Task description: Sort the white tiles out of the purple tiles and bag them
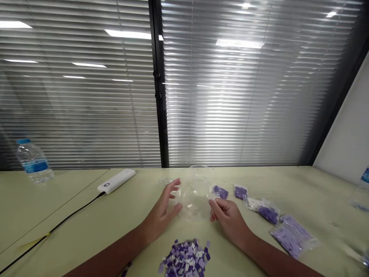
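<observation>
A clear, see-through plastic bowl [194,196] sits on the table between my hands; its outline is faint. My left hand [163,211] curves around the bowl's left side, its thumb and fingers apart, and whether it touches the wall is hard to tell. On the opposite side, the thumb and fingertips of my right hand [226,219] are pinched together at the bowl's right edge. Just beyond those fingertips lies a small bag of dark purple pieces [220,191]. Closer to me is a loose pile of small purple, lilac and white square pieces [186,259].
Small bags of purple [240,191], purple-and-white [266,211] and lilac pieces [291,236] lie to the right. Left are a white power bank [117,181] with a black cable [77,213] and a water bottle [34,161]. Window blinds [230,115] stand behind the table.
</observation>
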A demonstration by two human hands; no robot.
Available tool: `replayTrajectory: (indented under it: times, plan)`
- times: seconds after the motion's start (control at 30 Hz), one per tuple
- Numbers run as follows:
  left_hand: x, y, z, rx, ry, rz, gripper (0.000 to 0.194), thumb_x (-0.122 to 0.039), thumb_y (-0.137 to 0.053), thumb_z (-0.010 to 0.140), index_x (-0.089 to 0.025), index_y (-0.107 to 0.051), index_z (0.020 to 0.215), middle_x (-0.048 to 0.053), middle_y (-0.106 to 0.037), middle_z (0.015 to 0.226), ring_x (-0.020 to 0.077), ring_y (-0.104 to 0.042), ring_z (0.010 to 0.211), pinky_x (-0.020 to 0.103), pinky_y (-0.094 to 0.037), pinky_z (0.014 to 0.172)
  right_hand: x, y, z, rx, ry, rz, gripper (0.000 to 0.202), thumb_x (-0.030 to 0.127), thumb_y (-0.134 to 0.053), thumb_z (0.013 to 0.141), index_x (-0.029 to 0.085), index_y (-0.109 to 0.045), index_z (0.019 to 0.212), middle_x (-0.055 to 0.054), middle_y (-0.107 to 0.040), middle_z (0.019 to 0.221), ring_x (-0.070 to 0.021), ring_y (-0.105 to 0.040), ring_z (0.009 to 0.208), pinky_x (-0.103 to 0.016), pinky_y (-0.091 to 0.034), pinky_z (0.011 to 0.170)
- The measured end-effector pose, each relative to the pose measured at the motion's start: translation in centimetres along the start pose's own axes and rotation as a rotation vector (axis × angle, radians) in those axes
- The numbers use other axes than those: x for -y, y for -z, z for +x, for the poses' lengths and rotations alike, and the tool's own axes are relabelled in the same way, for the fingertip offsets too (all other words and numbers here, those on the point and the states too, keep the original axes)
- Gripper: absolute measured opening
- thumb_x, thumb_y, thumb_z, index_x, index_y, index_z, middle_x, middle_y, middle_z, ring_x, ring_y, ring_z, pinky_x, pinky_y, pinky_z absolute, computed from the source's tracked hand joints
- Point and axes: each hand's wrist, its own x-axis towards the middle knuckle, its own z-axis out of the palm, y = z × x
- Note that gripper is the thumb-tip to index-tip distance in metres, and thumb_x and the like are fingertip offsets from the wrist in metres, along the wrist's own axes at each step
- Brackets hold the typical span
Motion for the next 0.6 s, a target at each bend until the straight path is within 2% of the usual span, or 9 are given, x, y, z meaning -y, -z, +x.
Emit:
replayTrajectory:
  times: [0.07, 0.2, 0.37, 0.5, 0.6]
  plan:
    - [0.0, -0.1, 0.2, -0.024, 0.060, -0.025, 0.068, -0.060, -0.055, 0.101, -0.038, -0.028, 0.160, 0.008, -0.037, 0.164, 0.0324, -0.042, 0.145, 0.049, -0.035, 0.119, 0.4, -0.2, 0.2, 0.080, -0.009, 0.066, 0.059, 0.053, -0.042, 0.107, 0.020, -0.069, 0.067, -0.004, -0.071, 0.069, -0.0203, -0.066, 0.069, -0.032, -0.048, 0.072]
    - [0.6, -0.1, 1.0, -0.134, 0.154, -0.073, 0.060, -0.062, -0.045, 0.104, -0.036, -0.029, 0.157, 0.010, -0.042, 0.160, 0.0300, -0.048, 0.142, 0.048, -0.039, 0.118, 1.3, -0.2, 0.0, 0.185, 0.019, 0.144, 0.055, 0.054, -0.039, 0.108, 0.022, -0.080, 0.090, -0.006, -0.078, 0.096, -0.0235, -0.071, 0.097, -0.035, -0.049, 0.093]
    - [1.2, 0.3, 1.6, -0.395, 0.213, -0.048, 0.053, -0.062, -0.038, 0.105, -0.028, -0.038, 0.147, 0.012, -0.042, 0.157, 0.0296, -0.036, 0.149, 0.048, -0.029, 0.124, 2.2, 0.2, -0.6, 0.252, 0.107, 0.080, 0.038, 0.047, -0.048, 0.107, 0.023, -0.077, 0.106, -0.008, -0.075, 0.108, -0.0248, -0.067, 0.107, -0.038, -0.048, 0.097]
    - [0.9, 0.3, 1.4, -0.498, 0.183, -0.010, 0.047, -0.061, -0.034, 0.106, -0.028, -0.043, 0.139, 0.009, -0.046, 0.150, 0.0255, -0.038, 0.145, 0.044, -0.028, 0.125, 2.7, 0.0, -1.1, 0.313, 0.234, -0.025, 0.026, 0.036, -0.054, 0.104, 0.025, -0.073, 0.118, -0.008, -0.073, 0.116, -0.0257, -0.064, 0.111, -0.040, -0.048, 0.101]
    - [0.8, 0.5, 1.1, -0.554, 0.173, 0.032, 0.045, -0.061, -0.027, 0.107, -0.026, -0.048, 0.128, 0.009, -0.052, 0.138, 0.0260, -0.044, 0.137, 0.045, -0.030, 0.123, 3.0, -0.2, -1.8, 0.332, 0.231, -0.041, 0.030, 0.035, -0.054, 0.104, 0.028, -0.068, 0.129, -0.009, -0.070, 0.127, -0.0276, -0.062, 0.120, -0.043, -0.046, 0.106]
